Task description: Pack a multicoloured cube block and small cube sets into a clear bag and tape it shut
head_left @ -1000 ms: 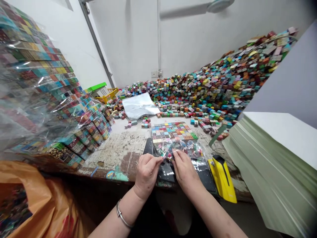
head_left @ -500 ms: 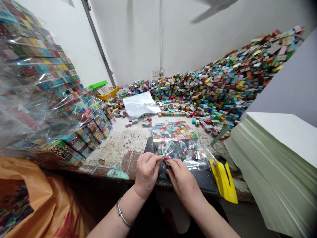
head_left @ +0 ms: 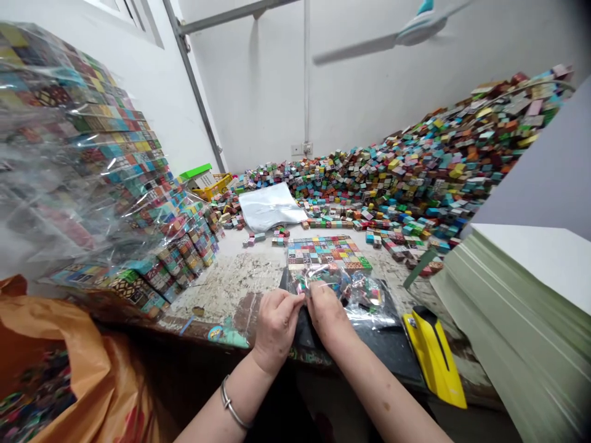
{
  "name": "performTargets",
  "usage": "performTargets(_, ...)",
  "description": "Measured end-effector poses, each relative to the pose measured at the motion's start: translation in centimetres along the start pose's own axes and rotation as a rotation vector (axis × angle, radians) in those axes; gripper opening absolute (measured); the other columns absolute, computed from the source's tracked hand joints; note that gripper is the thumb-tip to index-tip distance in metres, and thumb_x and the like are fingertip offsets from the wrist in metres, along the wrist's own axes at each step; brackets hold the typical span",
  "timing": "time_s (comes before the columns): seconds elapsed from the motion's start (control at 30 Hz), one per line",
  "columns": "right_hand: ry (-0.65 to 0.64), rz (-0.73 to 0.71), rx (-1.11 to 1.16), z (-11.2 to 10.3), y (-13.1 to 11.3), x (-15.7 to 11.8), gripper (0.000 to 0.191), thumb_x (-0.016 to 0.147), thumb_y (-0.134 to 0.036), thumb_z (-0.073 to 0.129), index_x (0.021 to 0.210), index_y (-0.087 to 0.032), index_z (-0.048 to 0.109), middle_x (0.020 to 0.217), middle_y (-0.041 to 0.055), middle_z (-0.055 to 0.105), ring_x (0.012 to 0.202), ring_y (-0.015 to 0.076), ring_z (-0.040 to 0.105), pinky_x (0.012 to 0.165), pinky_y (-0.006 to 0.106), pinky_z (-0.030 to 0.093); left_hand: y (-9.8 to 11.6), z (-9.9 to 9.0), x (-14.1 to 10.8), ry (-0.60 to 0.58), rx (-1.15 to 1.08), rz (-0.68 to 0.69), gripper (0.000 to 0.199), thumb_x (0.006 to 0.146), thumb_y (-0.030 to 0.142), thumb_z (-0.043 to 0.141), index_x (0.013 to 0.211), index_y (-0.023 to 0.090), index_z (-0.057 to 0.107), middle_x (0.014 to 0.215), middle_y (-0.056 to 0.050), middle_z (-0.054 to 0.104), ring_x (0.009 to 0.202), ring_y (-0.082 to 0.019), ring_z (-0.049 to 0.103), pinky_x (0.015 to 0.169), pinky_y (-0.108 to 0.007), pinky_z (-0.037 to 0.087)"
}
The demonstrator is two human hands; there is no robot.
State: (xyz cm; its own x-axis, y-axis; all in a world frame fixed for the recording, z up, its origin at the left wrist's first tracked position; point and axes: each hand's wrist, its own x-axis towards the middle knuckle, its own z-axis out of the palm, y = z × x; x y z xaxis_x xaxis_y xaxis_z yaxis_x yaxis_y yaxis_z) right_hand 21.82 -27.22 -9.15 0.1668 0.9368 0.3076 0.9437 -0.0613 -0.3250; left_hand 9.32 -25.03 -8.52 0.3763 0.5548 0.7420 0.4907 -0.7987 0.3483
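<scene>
Near the lower center of the frame, the left hand (head_left: 276,323) has thumb and finger pinched together on the near left edge of a clear plastic bag (head_left: 355,307). Beside it, the right hand (head_left: 325,314) bends its fingers down at the bag; its fingertips are hidden, so I cannot tell whether they grip anything. The bag lies center frame, patterned blocks (head_left: 327,252) in rows at its far end, on a black board (head_left: 383,351). A yellow tool (head_left: 436,360) sits lower right; loose blocks (head_left: 415,172) heap up toward the upper right.
</scene>
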Motion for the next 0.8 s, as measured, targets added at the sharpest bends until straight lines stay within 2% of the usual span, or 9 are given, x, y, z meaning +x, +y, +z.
performTargets(0.13,0.028,-0.094,0.007,-0.8,0.5,-3.5,0.038,0.083,-0.018,0.049,0.120,-0.007,0.048,0.125,0.0186,0.050,0.112,0.0265,0.048,0.089,0.039,0.044,0.1,0.0,-0.3,-0.020,0.017,-0.016,0.014,0.085,0.016,0.052,0.091,0.019,0.064,0.078,-0.004,0.059,0.074,-0.016,0.053,0.069,-0.030,0.044)
performTargets(0.2,0.100,-0.153,0.007,-1.4,1.4,-5.4,0.040,0.086,-0.022,0.045,0.125,-0.009,0.044,0.129,0.0180,0.047,0.115,0.0265,0.045,0.091,0.041,0.044,0.2,0.0,-0.3,-0.055,0.023,-0.053,0.021,0.083,0.019,0.054,0.103,0.020,0.061,0.092,-0.007,0.059,0.086,-0.019,0.055,0.078,-0.034,0.046)
performTargets(0.23,0.146,-0.169,-0.002,-1.6,1.9,-6.1,0.041,0.088,-0.025,0.042,0.126,-0.010,0.043,0.130,0.0179,0.046,0.116,0.0267,0.045,0.092,0.043,0.044,0.2,0.0,-0.2,-0.089,0.035,-0.066,0.032,0.081,0.021,0.057,0.113,0.021,0.056,0.104,-0.009,0.056,0.097,-0.022,0.053,0.085,-0.038,0.045)
performTargets(0.3,0.223,-0.155,-0.047,-1.9,3.2,-7.0,0.042,0.089,-0.029,0.038,0.126,-0.009,0.043,0.132,0.0192,0.043,0.121,0.0288,0.040,0.094,0.046,0.042,-0.1,0.2,0.1,-0.182,0.071,-0.071,0.060,0.076,0.028,0.064,0.131,0.023,0.040,0.130,-0.013,0.042,0.118,-0.029,0.041,0.096,-0.047,0.038)
performTargets(0.37,0.266,-0.103,-0.115,-1.5,4.3,-7.0,0.045,0.089,-0.030,0.037,0.127,-0.005,0.042,0.134,0.0229,0.039,0.127,0.0331,0.031,0.095,0.049,0.039,-0.6,0.6,0.5,-0.287,0.102,-0.053,0.074,0.074,0.029,0.066,0.138,0.027,0.028,0.144,-0.013,0.024,0.131,-0.034,0.024,0.101,-0.053,0.032)
performTargets(0.43,0.263,-0.035,-0.178,-0.8,5.2,-6.4,0.048,0.089,-0.029,0.037,0.127,-0.002,0.042,0.136,0.0266,0.036,0.130,0.0373,0.023,0.095,0.052,0.038,-1.1,1.3,0.7,-0.368,0.101,-0.035,0.064,0.080,0.025,0.059,0.137,0.028,0.030,0.147,-0.012,0.019,0.135,-0.034,0.015,0.102,-0.053,0.031)
performTargets(0.5,0.221,0.019,-0.223,0.2,5.8,-5.4,0.050,0.088,-0.029,0.039,0.130,-0.002,0.040,0.136,0.0285,0.033,0.130,0.0409,0.022,0.093,0.055,0.038,-1.5,1.9,0.7,-0.409,0.080,-0.036,0.051,0.086,0.019,0.049,0.135,0.027,0.036,0.146,-0.011,0.023,0.135,-0.031,0.015,0.102,-0.049,0.035)
performTargets(0.63,0.161,0.053,-0.283,1.4,6.2,-3.6,0.050,0.088,-0.030,0.040,0.133,-0.008,0.038,0.139,0.0265,0.031,0.129,0.0428,0.021,0.092,0.058,0.036,-1.6,2.6,0.2,-0.382,0.059,-0.079,0.047,0.089,0.012,0.039,0.133,0.026,0.039,0.142,-0.012,0.031,0.133,-0.028,0.022,0.100,-0.045,0.038)
performTargets(0.8,0.114,0.068,-0.295,1.4,5.8,-2.0,0.052,0.088,-0.030,0.042,0.136,-0.011,0.036,0.140,0.0247,0.030,0.130,0.0409,0.022,0.095,0.055,0.034,-2.3,3.2,1.1,-0.369,0.102,-0.092,0.045,0.088,0.008,0.037,0.130,0.021,0.044,0.138,-0.016,0.038,0.130,-0.029,0.028,0.100,-0.045,0.039)
